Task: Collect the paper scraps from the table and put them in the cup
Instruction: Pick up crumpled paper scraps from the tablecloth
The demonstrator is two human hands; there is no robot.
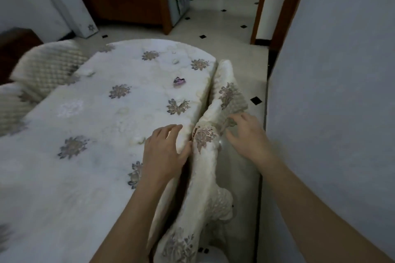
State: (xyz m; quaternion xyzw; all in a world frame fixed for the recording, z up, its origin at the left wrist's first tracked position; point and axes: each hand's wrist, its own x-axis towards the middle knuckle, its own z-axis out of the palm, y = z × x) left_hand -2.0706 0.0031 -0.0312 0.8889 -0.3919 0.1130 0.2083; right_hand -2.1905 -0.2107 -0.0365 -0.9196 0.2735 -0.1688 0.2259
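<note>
Scraps lie uncollected: purple scrap (179, 81) at centre frame, white scrap (175, 61) above it. Left hand (164, 147) clamps the tablecloth (96, 117) edge; right hand (245, 134), fingers spread, rests on its hanging fold. No cup in view. Next, probably a forward reach and a pinch.

No legible txt, labels or nos. anywhere in view.
</note>
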